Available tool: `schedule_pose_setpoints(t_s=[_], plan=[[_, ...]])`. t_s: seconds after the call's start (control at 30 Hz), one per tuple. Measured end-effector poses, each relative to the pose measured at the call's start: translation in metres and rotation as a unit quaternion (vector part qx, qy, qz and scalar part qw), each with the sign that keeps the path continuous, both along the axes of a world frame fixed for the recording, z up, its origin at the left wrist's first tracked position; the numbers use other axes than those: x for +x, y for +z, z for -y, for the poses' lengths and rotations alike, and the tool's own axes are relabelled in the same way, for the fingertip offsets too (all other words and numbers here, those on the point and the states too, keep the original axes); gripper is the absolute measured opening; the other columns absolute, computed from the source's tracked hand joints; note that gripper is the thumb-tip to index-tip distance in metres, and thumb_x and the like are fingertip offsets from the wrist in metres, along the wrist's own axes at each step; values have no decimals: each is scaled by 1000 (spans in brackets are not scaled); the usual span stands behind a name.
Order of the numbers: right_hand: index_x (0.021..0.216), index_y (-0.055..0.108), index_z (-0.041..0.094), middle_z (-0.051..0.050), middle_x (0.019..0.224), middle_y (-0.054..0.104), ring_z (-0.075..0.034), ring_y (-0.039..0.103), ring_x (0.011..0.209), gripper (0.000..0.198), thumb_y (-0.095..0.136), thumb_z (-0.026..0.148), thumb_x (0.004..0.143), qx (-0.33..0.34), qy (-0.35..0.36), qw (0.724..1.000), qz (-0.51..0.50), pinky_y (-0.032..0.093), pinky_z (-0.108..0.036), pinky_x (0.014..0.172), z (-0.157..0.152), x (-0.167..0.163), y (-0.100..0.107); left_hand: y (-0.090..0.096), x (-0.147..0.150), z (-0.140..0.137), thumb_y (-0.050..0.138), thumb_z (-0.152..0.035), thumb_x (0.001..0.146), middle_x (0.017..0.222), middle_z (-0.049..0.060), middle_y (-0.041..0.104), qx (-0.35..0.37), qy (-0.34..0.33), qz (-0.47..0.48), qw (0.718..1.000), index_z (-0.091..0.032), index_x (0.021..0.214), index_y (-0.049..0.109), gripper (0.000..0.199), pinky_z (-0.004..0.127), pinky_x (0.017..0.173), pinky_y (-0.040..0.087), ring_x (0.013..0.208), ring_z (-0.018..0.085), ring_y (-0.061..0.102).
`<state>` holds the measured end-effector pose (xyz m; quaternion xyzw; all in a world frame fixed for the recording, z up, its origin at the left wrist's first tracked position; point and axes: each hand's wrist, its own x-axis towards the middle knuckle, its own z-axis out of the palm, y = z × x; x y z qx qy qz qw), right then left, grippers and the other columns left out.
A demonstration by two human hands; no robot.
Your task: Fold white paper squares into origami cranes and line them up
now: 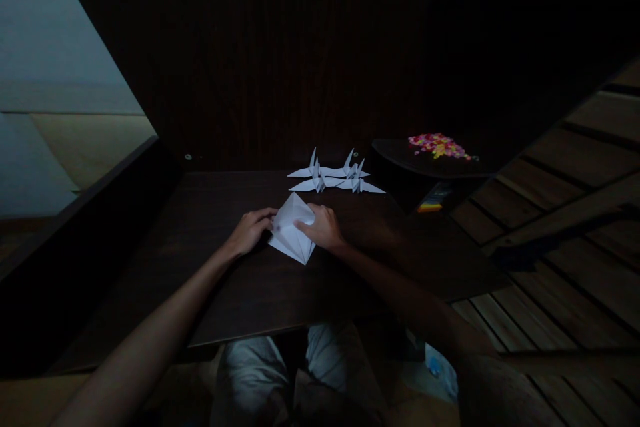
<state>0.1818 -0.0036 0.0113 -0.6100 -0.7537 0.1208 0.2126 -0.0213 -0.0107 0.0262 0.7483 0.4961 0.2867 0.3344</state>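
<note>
A partly folded sheet of white paper (295,240), diamond-shaped with visible creases, is between my two hands above the dark desk (225,300). My left hand (254,228) pinches its left corner with the fingertips. On the other side, my right hand (323,227) grips the right edge, thumb lying across the top face and fingers behind it. Just beyond the paper stand several finished white paper cranes (317,181), grouped in two rows with their wings spread and touching or overlapping.
On a low curved shelf (395,150) at the right lies a heap of small pink, red and yellow pieces (440,145). Beneath it is a small item with a yellow-orange edge (431,205). A raised dark side panel (100,213) bounds the desk's left; a tall dark back panel (300,47) rises behind.
</note>
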Motion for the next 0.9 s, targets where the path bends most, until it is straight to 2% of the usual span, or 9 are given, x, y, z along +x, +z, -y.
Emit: schedule_pose_setpoints(t_s=[0.1,0.23,0.4,0.5,0.7,0.9], plan=[[97,63,19,-9,96,68,-23,61,92,32,60,44,78,2,7,1000,-2,46,-30,79,0,1,1,-2,-10,-6,42,-22,71,92,3,71,-40,-31,39,998,-15,109,66,46,32,78,50,85,21,63],[95,64,19,-8,92,68,-22,61,88,31,60,45,78,-2,12,1000,-1,45,-30,76,1,2,2,-5,-17,-9,57,-28,72,94,5,70,-35,-70,14,997,-15,110,65,41,32,73,50,82,20,62],[94,64,18,-10,93,68,-23,61,87,31,59,44,78,2,16,1000,-7,44,-30,75,2,2,2,-4,-21,-9,58,-32,77,100,7,70,-49,-104,14,993,-16,112,64,38,32,71,50,79,18,61],[94,64,17,-10,92,68,-23,61,87,31,61,44,77,6,12,1000,-5,44,-30,75,2,2,3,-6,-22,-11,60,-31,77,99,7,70,-48,-99,9,994,-16,109,64,36,32,72,50,80,18,61],[93,64,17,-9,93,68,-22,60,88,30,62,42,76,6,13,1000,-9,44,-30,76,1,1,2,-14,-21,-15,64,-37,76,84,4,68,-17,-90,15,996,-15,104,66,35,28,66,48,71,15,57],[91,64,18,-9,91,67,-22,60,87,28,63,41,76,4,13,1000,-11,43,-30,74,0,2,1,-11,-11,-8,64,-43,77,83,4,68,17,-61,-3,998,-15,105,67,39,26,64,46,71,16,58]])
